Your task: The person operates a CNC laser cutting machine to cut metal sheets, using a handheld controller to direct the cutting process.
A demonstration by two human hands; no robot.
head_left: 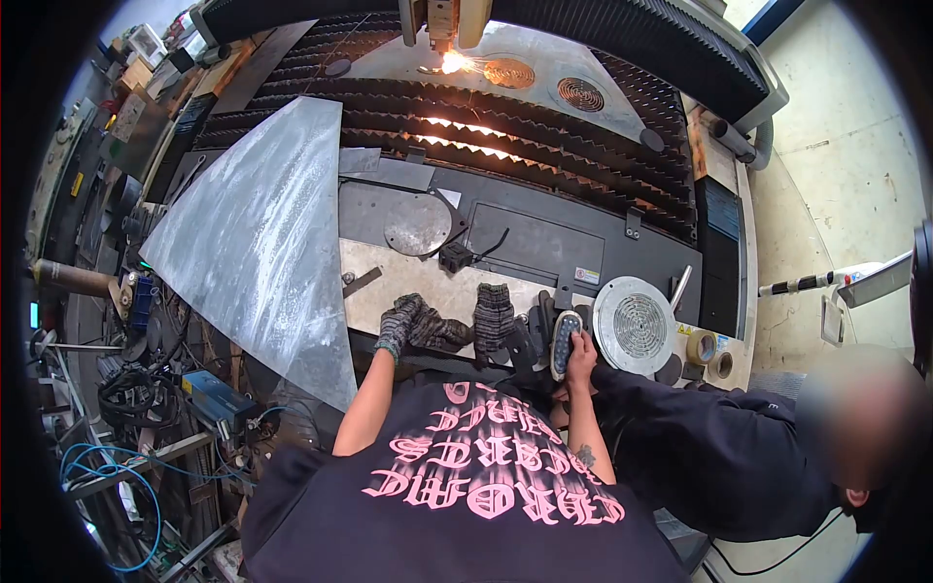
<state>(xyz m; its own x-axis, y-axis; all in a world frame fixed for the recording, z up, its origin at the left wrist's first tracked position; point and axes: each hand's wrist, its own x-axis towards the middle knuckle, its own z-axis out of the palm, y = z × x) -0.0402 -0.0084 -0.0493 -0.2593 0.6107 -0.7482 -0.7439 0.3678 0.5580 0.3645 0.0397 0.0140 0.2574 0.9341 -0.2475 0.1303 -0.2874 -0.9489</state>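
Two hands work at the tabletop edge, one gloved and one holding a remote.
The gloved left hand (397,328) rests on the tabletop (389,282), touching a crumpled glove (442,333); I cannot tell whether its grip is closed on it. The bare right hand (581,352) has its grip wrapped round the remote (565,340), held upright at the tabletop's near edge, between a second glove (493,313) and a round grille (634,325). A co-worker's sleeve (719,447) lies just right of the hand.
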